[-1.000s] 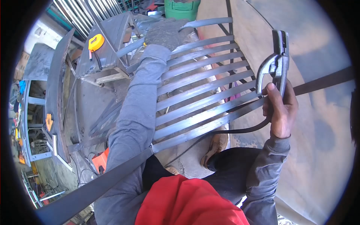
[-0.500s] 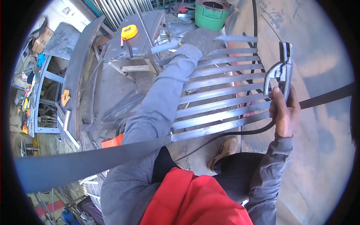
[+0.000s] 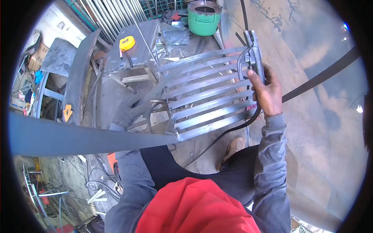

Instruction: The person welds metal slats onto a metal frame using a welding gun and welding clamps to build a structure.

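My right hand (image 3: 268,91) is wrapped round a metal welding electrode holder (image 3: 254,56), its jaws upward, over the right ends of a row of flat metal bars (image 3: 210,93). The bars run crosswise with gaps between them, like a grille. A black cable (image 3: 248,123) hangs from the holder. My left hand (image 3: 134,103), dark and seemingly gloved, is smeared by motion just left of the bars; its fingers cannot be made out.
A small metal table (image 3: 143,42) holds a yellow tape measure (image 3: 127,43). Behind the bars stands a green bucket (image 3: 204,23). Long dark strips stretch off both sides from the grille. A shoe (image 3: 233,151) is on the floor below the bars.
My left hand has left the far bar and moved down and left. My right hand and the holder appear further left and higher. The view has shifted.
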Tool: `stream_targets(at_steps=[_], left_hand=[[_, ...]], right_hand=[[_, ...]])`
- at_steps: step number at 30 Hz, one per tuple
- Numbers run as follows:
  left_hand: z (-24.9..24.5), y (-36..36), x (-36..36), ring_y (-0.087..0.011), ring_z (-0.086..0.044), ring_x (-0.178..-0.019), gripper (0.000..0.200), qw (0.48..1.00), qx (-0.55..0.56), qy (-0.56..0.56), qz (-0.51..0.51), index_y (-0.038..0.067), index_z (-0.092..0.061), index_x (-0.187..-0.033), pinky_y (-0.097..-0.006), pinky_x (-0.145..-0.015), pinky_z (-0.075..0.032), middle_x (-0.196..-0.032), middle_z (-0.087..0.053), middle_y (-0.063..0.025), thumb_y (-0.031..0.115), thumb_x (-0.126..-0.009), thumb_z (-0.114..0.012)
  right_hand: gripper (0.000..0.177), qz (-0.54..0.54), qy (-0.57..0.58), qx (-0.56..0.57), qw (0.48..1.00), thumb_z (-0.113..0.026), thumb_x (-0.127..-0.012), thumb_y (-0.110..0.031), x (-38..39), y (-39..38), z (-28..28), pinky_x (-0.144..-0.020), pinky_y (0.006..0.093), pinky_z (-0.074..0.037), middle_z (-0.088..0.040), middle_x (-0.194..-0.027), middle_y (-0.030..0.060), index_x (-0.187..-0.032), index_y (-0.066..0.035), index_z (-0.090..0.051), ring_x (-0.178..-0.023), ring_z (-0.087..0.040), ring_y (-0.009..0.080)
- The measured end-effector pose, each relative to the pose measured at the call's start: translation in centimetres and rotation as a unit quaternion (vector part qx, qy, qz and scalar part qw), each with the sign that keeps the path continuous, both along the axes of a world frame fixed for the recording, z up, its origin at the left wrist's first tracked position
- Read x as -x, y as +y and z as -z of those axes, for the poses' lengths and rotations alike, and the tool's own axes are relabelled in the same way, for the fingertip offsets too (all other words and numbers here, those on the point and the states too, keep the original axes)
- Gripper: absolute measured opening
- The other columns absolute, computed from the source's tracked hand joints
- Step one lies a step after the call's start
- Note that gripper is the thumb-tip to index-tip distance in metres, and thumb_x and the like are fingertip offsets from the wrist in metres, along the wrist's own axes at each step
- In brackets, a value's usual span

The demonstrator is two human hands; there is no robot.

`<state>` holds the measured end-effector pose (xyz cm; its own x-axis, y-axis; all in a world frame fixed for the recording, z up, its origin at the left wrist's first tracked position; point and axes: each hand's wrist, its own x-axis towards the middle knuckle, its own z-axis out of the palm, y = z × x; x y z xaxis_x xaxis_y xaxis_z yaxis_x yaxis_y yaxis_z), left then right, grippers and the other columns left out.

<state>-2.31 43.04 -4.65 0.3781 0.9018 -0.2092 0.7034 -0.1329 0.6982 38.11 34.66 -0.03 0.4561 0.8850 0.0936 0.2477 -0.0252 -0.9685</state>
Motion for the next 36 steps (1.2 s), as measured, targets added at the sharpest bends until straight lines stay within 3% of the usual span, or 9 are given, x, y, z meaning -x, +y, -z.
stream_targets(at_steps=[2,4,6,7,9,15,23,33,36], left_hand=[[4.7,-2.1,4.3,-0.0124,-0.057,-0.082,0.040,0.949,0.042,-0.305,-0.067,0.003,-0.067,-0.115,-0.0303,-0.077,-0.047,-0.089,-0.065,-0.0048,0.028,-0.085,-0.075],[7.0,-2.4,8.0,-0.0118,-0.057,-0.083,0.036,0.985,0.079,-0.011,-0.153,0.005,-0.068,-0.114,-0.0302,-0.076,-0.046,-0.087,-0.064,-0.0048,0.028,-0.086,-0.074],[22.4,-0.6,18.3,-0.0181,-0.064,-0.095,0.039,0.992,-0.039,-0.014,-0.120,0.005,-0.067,-0.119,-0.0334,-0.084,-0.049,-0.101,-0.069,-0.0097,0.031,-0.090,-0.068],[22.3,-0.8,17.9,-0.0181,-0.064,-0.095,0.039,0.992,-0.041,-0.017,-0.121,0.005,-0.067,-0.119,-0.0334,-0.084,-0.049,-0.101,-0.069,-0.0097,0.031,-0.090,-0.068],[22.1,-1.9,15.2,-0.0278,-0.064,-0.111,0.040,0.890,-0.011,0.429,-0.157,0.012,-0.066,-0.124,-0.0400,-0.096,-0.049,-0.119,-0.068,-0.0122,0.033,-0.090,-0.061],[21.1,-1.9,14.5,-0.0294,-0.064,-0.112,0.035,0.900,0.063,0.389,-0.187,0.032,-0.066,-0.123,-0.0414,-0.096,-0.050,-0.119,-0.068,-0.0122,0.031,-0.089,-0.058],[28.6,-3.1,15.6,-0.0237,-0.053,-0.129,0.033,0.852,0.038,0.481,-0.205,0.030,-0.070,-0.118,-0.0585,-0.110,-0.031,-0.130,-0.062,-0.0073,0.036,-0.087,-0.061],[37.9,-5.0,18.2,-0.0310,-0.062,-0.116,0.031,0.905,-0.022,0.391,-0.168,0.014,-0.073,-0.107,-0.0477,-0.097,-0.046,-0.118,-0.067,-0.0140,0.031,-0.085,-0.061],[26.5,-5.7,14.2,-0.0325,-0.061,-0.117,0.031,0.916,0.045,0.340,-0.208,0.011,-0.072,-0.110,-0.0462,-0.098,-0.046,-0.121,-0.066,-0.0154,0.027,-0.087,-0.059]], right_hand=[[0.052,0.003,-0.021,-0.007,1.000,-0.072,-0.085,-0.027,0.1,1.1,1.2,-0.046,0.0275,-0.044,-0.061,-0.084,0.0075,-0.125,0.003,-0.056,-0.061,-0.056,0.0117],[0.052,-0.007,-0.035,0.000,0.999,-0.073,-0.084,-0.026,0.3,2.1,2.0,-0.047,0.0278,-0.045,-0.062,-0.084,0.0079,-0.124,0.003,-0.056,-0.061,-0.057,0.0125],[0.053,-0.028,-0.064,-0.001,0.998,-0.074,-0.082,-0.026,0.1,3.7,3.1,-0.050,0.0286,-0.049,-0.065,-0.085,0.0106,-0.124,0.002,-0.058,-0.063,-0.061,0.0151],[0.053,-0.029,-0.066,-0.003,0.997,-0.074,-0.082,-0.026,0.2,4.7,3.2,-0.050,0.0286,-0.049,-0.065,-0.085,0.0106,-0.124,0.002,-0.058,-0.063,-0.061,0.0151],[0.053,-0.053,-0.105,-0.003,0.993,-0.074,-0.082,-0.026,0.8,6.4,3.4,-0.050,0.0297,-0.051,-0.069,-0.088,0.0142,-0.123,0.004,-0.059,-0.066,-0.065,0.0161],[0.060,-0.060,-0.110,0.061,0.990,-0.077,-0.081,-0.025,2.3,13.0,2.5,-0.048,0.0319,-0.053,-0.070,-0.091,0.0184,-0.127,0.008,-0.057,-0.069,-0.070,0.0184],[0.049,-0.003,-0.399,0.126,0.908,-0.070,-0.084,-0.039,4.4,16.4,6.1,-0.093,0.0420,-0.050,-0.068,-0.109,0.0249,-0.115,-0.001,-0.068,-0.105,-0.065,0.0386],[0.065,-0.106,-0.379,0.132,0.910,-0.068,-0.085,-0.045,1.2,17.4,7.0,-0.081,0.0379,-0.055,-0.069,-0.111,0.0247,-0.126,0.004,-0.061,-0.095,-0.070,0.0301],[0.078,-0.111,-0.215,0.105,0.965,-0.071,-0.084,-0.043,2.3,13.9,6.2,-0.072,0.0354,-0.058,-0.063,-0.118,0.0277,-0.138,0.009,-0.046,-0.098,-0.068,0.0293]])
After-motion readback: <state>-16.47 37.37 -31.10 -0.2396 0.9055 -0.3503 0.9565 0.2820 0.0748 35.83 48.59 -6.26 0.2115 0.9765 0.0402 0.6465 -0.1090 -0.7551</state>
